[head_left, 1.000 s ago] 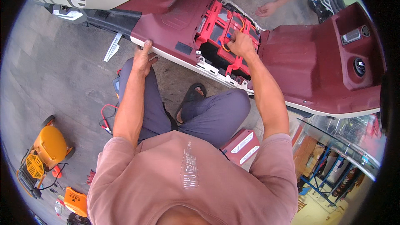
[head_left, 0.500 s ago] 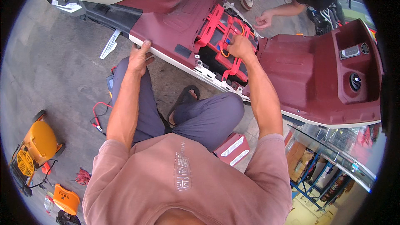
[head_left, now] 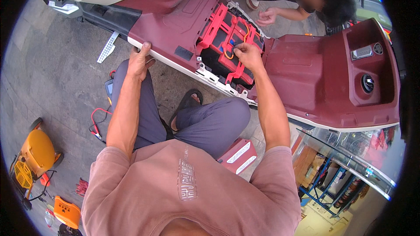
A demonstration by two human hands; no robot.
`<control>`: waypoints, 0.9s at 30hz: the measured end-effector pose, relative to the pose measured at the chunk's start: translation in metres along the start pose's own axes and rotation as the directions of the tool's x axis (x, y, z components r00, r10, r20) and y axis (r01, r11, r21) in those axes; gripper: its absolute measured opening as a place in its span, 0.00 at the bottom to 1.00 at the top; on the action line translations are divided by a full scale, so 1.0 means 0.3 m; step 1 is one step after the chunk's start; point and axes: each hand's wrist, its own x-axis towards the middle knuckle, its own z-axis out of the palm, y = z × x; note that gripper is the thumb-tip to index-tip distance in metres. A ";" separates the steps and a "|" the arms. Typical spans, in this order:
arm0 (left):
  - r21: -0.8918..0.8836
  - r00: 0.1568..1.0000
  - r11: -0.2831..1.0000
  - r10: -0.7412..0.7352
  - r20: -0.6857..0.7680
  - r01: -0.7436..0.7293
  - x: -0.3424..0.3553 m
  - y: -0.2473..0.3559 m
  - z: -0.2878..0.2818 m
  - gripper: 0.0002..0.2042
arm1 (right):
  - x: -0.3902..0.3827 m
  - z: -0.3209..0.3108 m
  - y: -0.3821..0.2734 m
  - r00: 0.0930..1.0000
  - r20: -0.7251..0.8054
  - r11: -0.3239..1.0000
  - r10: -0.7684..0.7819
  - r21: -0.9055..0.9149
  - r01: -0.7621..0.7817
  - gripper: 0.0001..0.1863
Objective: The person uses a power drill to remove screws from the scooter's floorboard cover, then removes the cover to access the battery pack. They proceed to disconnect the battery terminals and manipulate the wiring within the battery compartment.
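A maroon electric scooter [head_left: 302, 78] lies across the far side, with an open battery bay in its footboard [head_left: 175, 39]. Inside the bay, red frames hold black batteries [head_left: 222, 39], and an orange wire [head_left: 228, 55] and a small blue piece run across the top. My right hand [head_left: 248, 56] is over the bay, thumb and fingers pinched together beside the orange wire. What lies between those fingertips is too small to make out. On the near side, my left hand [head_left: 140, 62] grips the footboard's white edge, thumb on top and the other fingers below.
Across the scooter a co-worker crouches, one hand [head_left: 267, 16] close to the bay. A meter [head_left: 109, 87] with red clip leads lies by my left leg. Yellow wheeled equipment [head_left: 40, 150] and an orange container [head_left: 67, 211] sit at left; a glass-topped case [head_left: 350, 157] stands at right.
My right hand has drawn back slightly from the blue piece, its fingers now in a pinch. The co-worker's other hand has appeared at the scooter's far edge. My left hand keeps its hold.
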 end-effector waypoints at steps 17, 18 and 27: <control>0.002 1.000 1.000 0.008 -0.023 -0.008 0.020 -0.027 -0.015 0.54 | 0.025 0.002 -0.003 0.991 0.020 0.982 -0.133 -0.132 0.135 0.14; -0.008 0.999 1.000 0.024 -0.036 -0.025 0.019 -0.026 -0.011 0.54 | 0.021 0.005 -0.004 0.988 0.006 0.984 -0.155 -0.085 0.155 0.14; -0.016 0.996 0.998 0.057 -0.067 -0.058 0.013 -0.020 0.000 0.55 | 0.052 -0.067 -0.096 0.970 0.197 0.984 -0.145 -0.069 0.162 0.11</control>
